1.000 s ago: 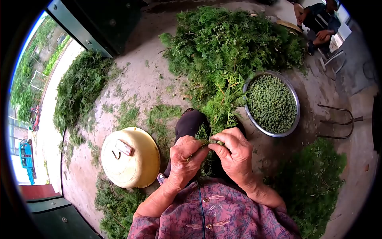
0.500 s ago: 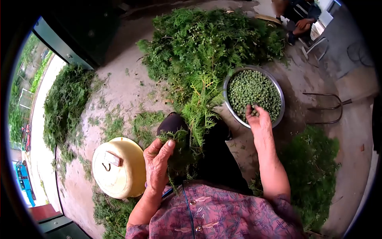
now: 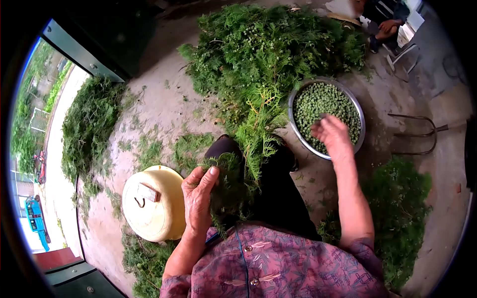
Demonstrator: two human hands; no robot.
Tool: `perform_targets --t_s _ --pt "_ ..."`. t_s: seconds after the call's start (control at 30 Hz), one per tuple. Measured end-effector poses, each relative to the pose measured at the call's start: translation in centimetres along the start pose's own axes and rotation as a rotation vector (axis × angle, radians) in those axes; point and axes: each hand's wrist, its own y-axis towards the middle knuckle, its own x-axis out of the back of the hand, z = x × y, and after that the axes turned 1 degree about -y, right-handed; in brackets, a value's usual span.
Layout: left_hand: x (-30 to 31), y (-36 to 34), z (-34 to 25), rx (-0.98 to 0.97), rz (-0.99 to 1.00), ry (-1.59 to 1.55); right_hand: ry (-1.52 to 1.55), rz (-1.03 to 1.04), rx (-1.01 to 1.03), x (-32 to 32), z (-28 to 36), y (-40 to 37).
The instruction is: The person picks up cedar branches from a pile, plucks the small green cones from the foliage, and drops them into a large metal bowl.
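Observation:
My left hand (image 3: 200, 191) pinches a feathery green conifer sprig (image 3: 226, 171) between thumb and fingers above my lap; part of the sprig hangs below. My right hand (image 3: 334, 135) is over the near side of a round metal basin (image 3: 358, 144) filled with small green cones (image 3: 325, 102). Its fingers look loosely apart and slightly blurred, with nothing visible in them. A light yellow-green branch (image 3: 256, 144) lies across my knees, reaching toward a large heap of cone-bearing branches (image 3: 278, 49) in front of me.
An upturned cream-coloured tub (image 3: 161, 208) sits left of my legs. More cut greenery (image 3: 92, 129) lies by the doorway, and another pile (image 3: 397, 208) lies at right. A metal fork (image 3: 430, 134) rests beyond the basin. Another person (image 3: 387, 25) sits at far right near a stool.
My right hand has drawn its fingers in a little and stays over the basin. The left hand keeps the sprig in nearly the same place. The whole view has shifted slightly.

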Motion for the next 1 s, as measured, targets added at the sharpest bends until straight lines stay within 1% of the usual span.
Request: perform_targets --t_s 0.1,0.17,0.23,0.27,0.37,0.43,0.47,0.5,0.53,0.57,0.63,0.67,0.7,0.73,0.8,0.9,0.93,1.0 --pt "0.4 0.0 0.4 -0.009 -0.008 -0.071 -0.03 0.202 -0.184 -4.9 -2.6 -3.5" --pt "0.7 -0.1 0.4 -0.023 -0.002 -0.048 -0.236 0.388 -0.165 -8.6 -3.7 -5.8" --pt "1.0 0.1 0.9 -0.045 0.035 -0.068 -0.231 0.411 -0.132 -10.1 -4.1 -6.4" --pt "0.7 -0.3 0.3 -0.01 0.02 -0.047 -0.268 0.404 -0.112 -11.0 -4.3 -6.5" --pt "0.1 -0.9 -0.4 -0.014 0.012 -0.064 -0.377 0.404 -0.062 -13.4 -4.8 -6.5" --pt "0.2 -1.0 -0.4 -0.03 0.045 -0.044 -0.521 0.387 -0.008 -13.8 -4.6 -6.0" --pt "0.4 -0.9 -0.4 -0.042 0.057 -0.032 -0.594 0.373 -0.045 -14.1 -4.1 -5.9" --pt "0.5 -0.9 -0.5 -0.029 0.115 -0.019 -0.666 0.36 -0.081 -14.4 -3.5 -6.1" --pt "0.4 -1.0 -0.5 -0.011 0.103 -0.029 -0.706 0.375 0.313 -13.7 -5.3 -5.7" --pt "0.1 -1.1 -0.5 0.005 0.092 -0.041 -0.615 0.343 0.186 -13.6 -5.5 -5.6" --pt "0.3 -1.0 -0.4 -0.024 0.165 -0.093 -0.439 0.276 -0.073 -13.7 -5.1 -5.8" --pt "0.3 -1.0 -0.3 -0.041 0.188 -0.183 -0.298 0.258 -0.131 -13.5 -4.4 -5.6" --pt "0.3 -0.9 -0.2 -0.059 0.214 -0.275 -0.119 0.169 -0.039 -12.6 -7.2 -3.6" --pt "0.5 -0.5 -0.3 -0.12 0.232 -0.281 -0.072 0.046 -0.034 -13.3 -4.7 -4.1" --pt "1.1 0.3 -0.3 -0.233 0.281 -0.329 0.048 0.091 0.039 -11.3 -4.3 -2.7" --pt "1.2 0.1 -0.4 -0.32 0.131 -0.172 0.163 0.138 0.068 -9.8 -1.2 -3.5" --pt "1.3 0.0 0.0 -0.357 0.096 -0.015 0.178 0.149 0.077 -9.5 -0.4 -3.8" --pt "1.3 0.2 1.0 -0.595 0.084 0.265 0.19 0.16 0.085 -8.9 0.2 -4.6"
